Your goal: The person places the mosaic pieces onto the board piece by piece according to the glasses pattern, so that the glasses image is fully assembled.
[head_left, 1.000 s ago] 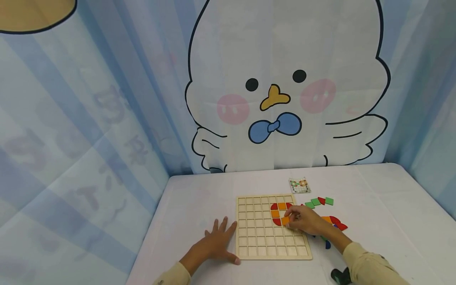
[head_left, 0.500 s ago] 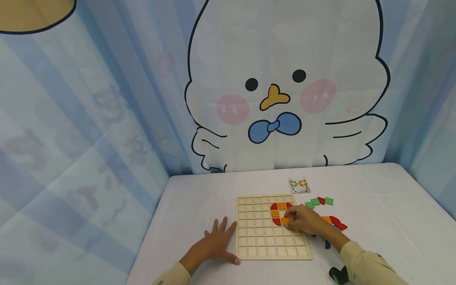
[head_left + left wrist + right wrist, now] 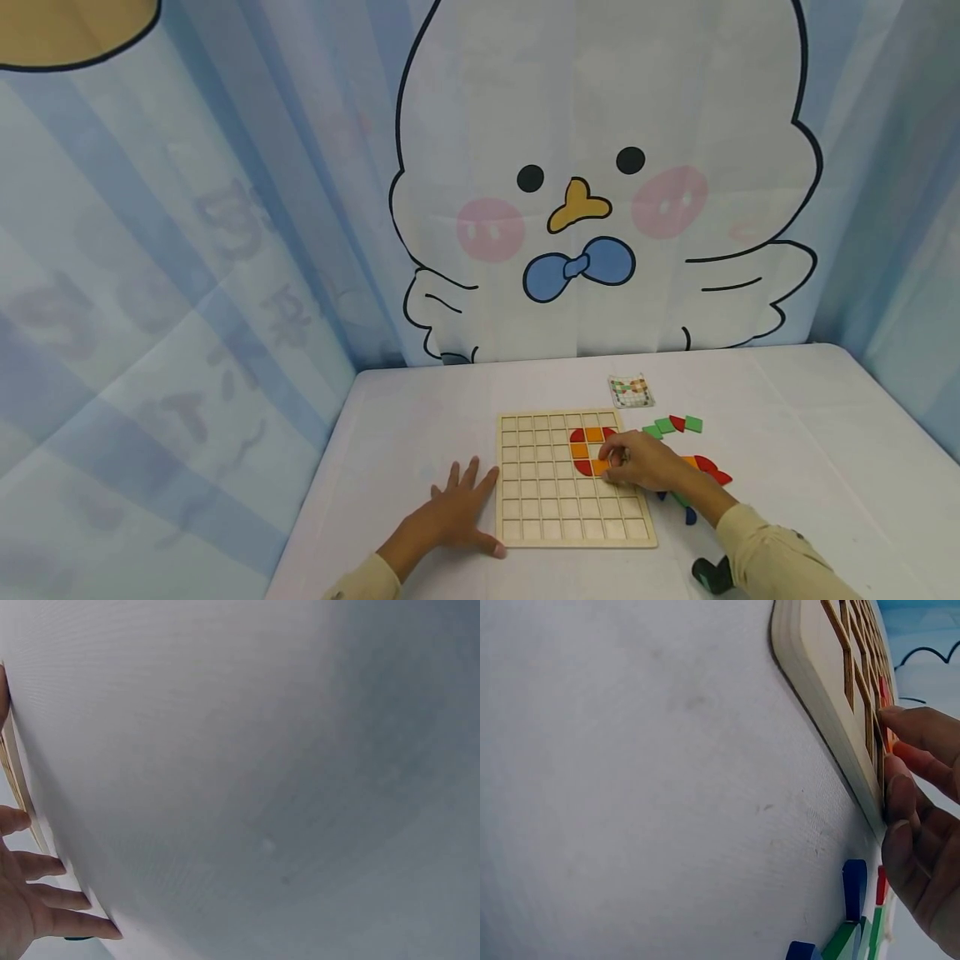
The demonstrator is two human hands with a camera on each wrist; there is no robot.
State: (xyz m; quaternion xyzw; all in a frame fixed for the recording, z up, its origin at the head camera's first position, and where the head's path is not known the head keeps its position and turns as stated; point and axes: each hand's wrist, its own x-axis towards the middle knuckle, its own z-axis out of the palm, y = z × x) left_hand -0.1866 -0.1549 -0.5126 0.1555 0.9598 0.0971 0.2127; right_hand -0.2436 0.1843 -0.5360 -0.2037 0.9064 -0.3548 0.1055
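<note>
An orange tile (image 3: 599, 467) is seen on the wooden grid board (image 3: 551, 507), toward 2 o'clock of its centre. It is pinched between the bent thumb and index finger of the right hand (image 3: 641, 461) – remaining fingers curled, partly hidden. At the tile's 9 o'clock, a red piece (image 3: 583, 468) is set right beside it; a curve of red and orange pieces is continued up toward 12.

The left hand (image 3: 459, 510) is held spread, fingers straight, nothing gripped – laid on the white table (image 3: 405, 467) at the board's 8 to 9 o'clock, with the board's side edge touched.

Off the board: a small patterned card (image 3: 631, 390) is placed at 1 o'clock, green tiles (image 3: 664, 426) at 2, red pieces (image 3: 712, 471) at 3, partly covered by the right forearm. A dark green object (image 3: 705, 575) is partly hidden by the sleeve (image 3: 772, 554) at 4. At 12, a curtain (image 3: 645, 100) printed with a cartoon figure is hung.
</note>
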